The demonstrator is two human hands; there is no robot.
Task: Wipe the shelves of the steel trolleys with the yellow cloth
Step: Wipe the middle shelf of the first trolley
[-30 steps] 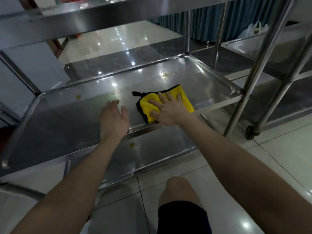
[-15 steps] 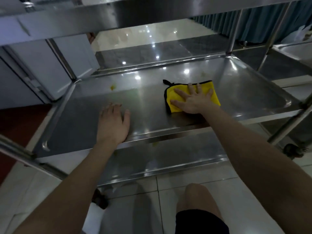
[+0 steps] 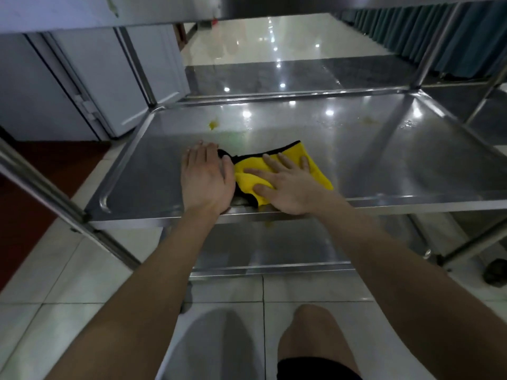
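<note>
A yellow cloth (image 3: pixel 315 167) with a black edge lies on the middle shelf (image 3: pixel 397 160) of the steel trolley, near its front rim. My right hand (image 3: pixel 285 185) presses flat on the cloth with fingers spread. My left hand (image 3: pixel 205 178) lies flat on the shelf right beside the cloth, touching its black corner. A yellow stain (image 3: pixel 213 124) sits on the shelf behind my left hand, and a fainter one (image 3: pixel 369 120) lies at the back right. The bottom shelf (image 3: pixel 274 248) shows below, with a small yellow spot (image 3: pixel 269 223).
The top shelf (image 3: pixel 109 12) hangs overhead. Steel posts stand at the front left (image 3: pixel 63 204) and back right (image 3: pixel 428 58). A second trolley's frame and a castor (image 3: pixel 493 270) are at right. White cabinets (image 3: pixel 96 86) stand at left. My knee (image 3: pixel 315 333) is over the tiled floor.
My right hand has slid the cloth leftward along the shelf until it meets my left hand. The view has shifted, so the shelf's left end sits nearer the centre.
</note>
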